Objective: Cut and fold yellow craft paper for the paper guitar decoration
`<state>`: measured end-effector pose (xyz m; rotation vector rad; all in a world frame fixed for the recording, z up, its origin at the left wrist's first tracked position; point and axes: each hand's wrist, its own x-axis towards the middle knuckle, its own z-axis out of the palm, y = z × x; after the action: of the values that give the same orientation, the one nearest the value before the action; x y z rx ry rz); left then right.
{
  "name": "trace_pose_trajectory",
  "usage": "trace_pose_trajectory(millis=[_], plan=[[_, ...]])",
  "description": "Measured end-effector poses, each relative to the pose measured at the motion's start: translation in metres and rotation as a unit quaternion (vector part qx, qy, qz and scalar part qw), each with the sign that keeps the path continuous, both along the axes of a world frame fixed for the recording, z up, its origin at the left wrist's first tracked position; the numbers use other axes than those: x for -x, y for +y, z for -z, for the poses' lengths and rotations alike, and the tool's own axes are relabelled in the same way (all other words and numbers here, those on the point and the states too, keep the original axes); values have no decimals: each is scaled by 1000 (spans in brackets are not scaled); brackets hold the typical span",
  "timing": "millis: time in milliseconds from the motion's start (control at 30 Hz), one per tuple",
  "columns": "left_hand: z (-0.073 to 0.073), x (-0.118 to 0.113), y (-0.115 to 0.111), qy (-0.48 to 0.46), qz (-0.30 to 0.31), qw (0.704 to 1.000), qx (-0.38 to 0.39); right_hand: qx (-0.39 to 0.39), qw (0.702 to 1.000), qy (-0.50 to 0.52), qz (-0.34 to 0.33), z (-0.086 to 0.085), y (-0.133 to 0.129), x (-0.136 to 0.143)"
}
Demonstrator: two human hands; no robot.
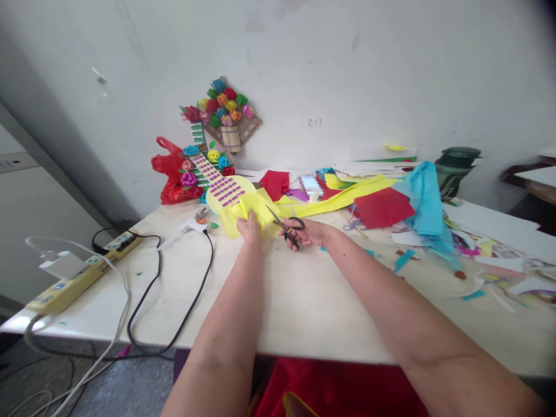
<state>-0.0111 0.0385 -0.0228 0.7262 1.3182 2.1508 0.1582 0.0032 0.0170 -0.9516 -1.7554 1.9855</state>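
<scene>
My left hand point(249, 225) is closed on a sheet of yellow crepe paper point(257, 208), thumb on top and the sheet bunched and folded around it. In my right hand point(306, 231) is a pair of scissors point(287, 225) with black handles, fingers through the loops. The blades are parted and point left toward the paper's right edge; whether they touch it I cannot tell. Just behind the sheet lies a pale yellow guitar-shaped piece point(212, 194) with rows of purple and white strips, partly covered by the paper.
A glue gun point(194, 225) and its black cord lie left, near a power strip point(87, 269) with a white charger. Paper flowers point(223, 104) and a red plastic bag point(167, 171) stand behind. Red paper point(384, 205), blue paper point(428, 200), scraps and a dark bottle point(456, 168) are right.
</scene>
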Motion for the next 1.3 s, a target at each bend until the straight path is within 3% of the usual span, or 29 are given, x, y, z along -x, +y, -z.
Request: trace_pose_trajectory(millis=[267, 500, 1000, 1300], plan=[[1, 1, 0, 12, 9, 1000, 19, -5, 999, 47, 21, 1, -2, 3], [2, 3, 1, 32, -17, 999, 29, -34, 998, 41, 35, 1, -3, 3], [-2, 6, -1, 32, -14, 999, 35, -72, 996, 37, 45, -1, -5, 4], [3, 9, 2, 42, -4, 999, 29, -96, 993, 18, 70, -3, -8, 5]])
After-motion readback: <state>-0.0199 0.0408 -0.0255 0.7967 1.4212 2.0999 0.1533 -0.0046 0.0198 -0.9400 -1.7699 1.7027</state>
